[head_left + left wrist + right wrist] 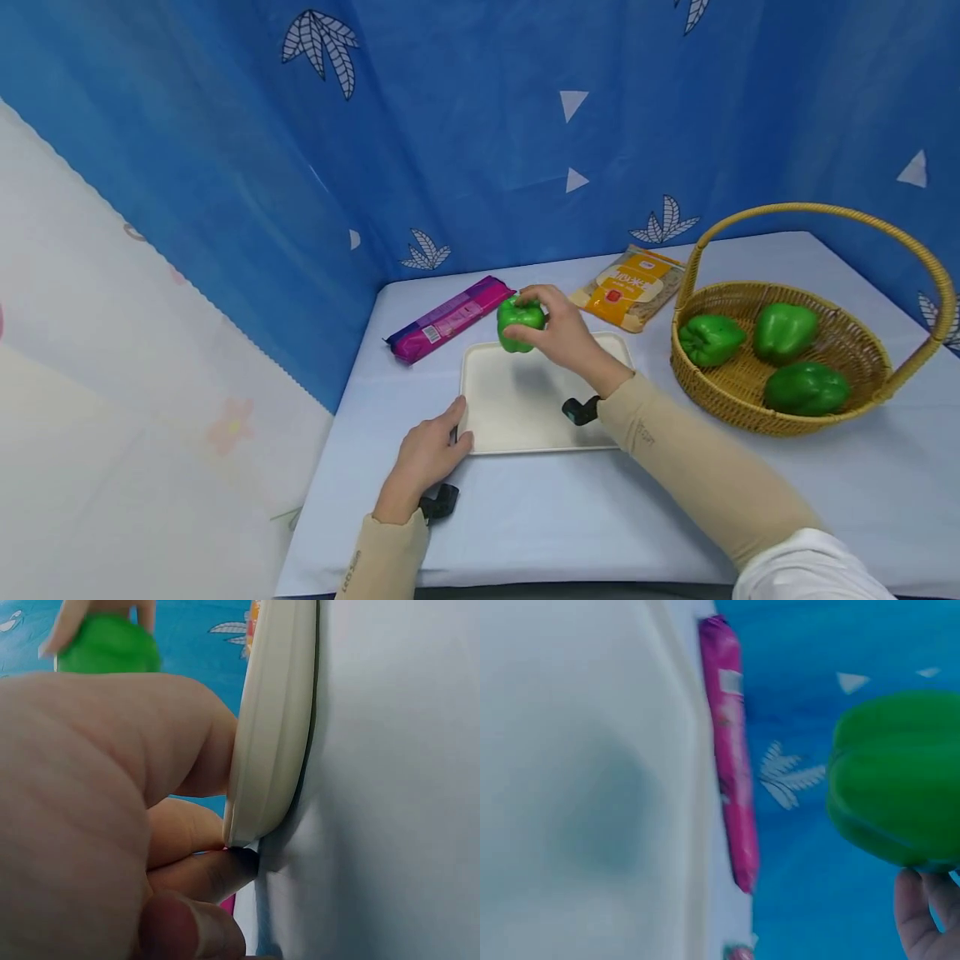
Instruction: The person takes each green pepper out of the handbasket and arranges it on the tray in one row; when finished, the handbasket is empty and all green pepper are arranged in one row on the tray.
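My right hand [558, 329] holds a green bell pepper [519, 323] between thumb and fingers, raised over the back of a cream rectangular tray [510, 417]. In the right wrist view the pepper [900, 780] fills the right side, fingertips against its lower edge, and a soft shadow lies on the tray. At the tray's front left corner, my left hand [431, 450] grips the rim. The left wrist view shows the thumb and fingers of that hand [187, 825] around the tray's edge [274, 727].
A wicker basket [705, 390] with a tall handle stands at the right, three green bell peppers inside. Behind the tray lie a purple-pink packet [453, 318] at left and an orange-and-clear food bag [630, 287] at right. A blue patterned curtain [480, 133] hangs behind the table.
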